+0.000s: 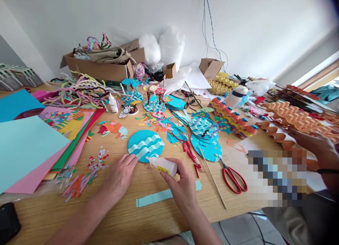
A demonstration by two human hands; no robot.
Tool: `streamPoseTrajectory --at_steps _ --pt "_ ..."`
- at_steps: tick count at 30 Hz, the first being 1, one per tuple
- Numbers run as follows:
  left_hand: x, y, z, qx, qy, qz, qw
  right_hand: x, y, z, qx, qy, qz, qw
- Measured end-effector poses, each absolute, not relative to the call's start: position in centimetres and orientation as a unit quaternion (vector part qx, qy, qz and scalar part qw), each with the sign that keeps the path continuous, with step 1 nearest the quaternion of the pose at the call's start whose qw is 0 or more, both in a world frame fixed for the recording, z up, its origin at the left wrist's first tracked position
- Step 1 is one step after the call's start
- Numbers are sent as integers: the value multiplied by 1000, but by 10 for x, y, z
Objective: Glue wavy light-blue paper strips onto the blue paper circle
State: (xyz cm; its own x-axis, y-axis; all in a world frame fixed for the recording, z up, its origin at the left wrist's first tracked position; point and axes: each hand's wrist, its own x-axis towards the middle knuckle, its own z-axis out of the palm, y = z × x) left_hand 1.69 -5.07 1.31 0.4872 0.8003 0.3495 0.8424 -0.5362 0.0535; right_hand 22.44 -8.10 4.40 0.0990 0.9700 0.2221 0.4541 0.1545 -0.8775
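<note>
On my feed: round blue card disc with pale wavy paper strips, on the wooden table. Should be light, stiffish; I'd take the rim (raised waves look crushable). Left hand: fingers together, slightly bent, tips at its near rim, nothing visibly gripped. Right hand: thumb and fingers curled round a translucent white plastic glue bottle, nozzle at the disc; yellow label, lettering unreadable.
</note>
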Motion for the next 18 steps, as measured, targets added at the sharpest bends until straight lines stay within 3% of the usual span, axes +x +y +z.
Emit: streamPoseTrajectory --at_steps 7,18 --pt "17 -51 8 -854 -486 -180 49 215 -77 43 -581 -671 178 425" --pt "19 -53 16 -850 -505 -150 13 209 -75 39 -563 -698 143 419"
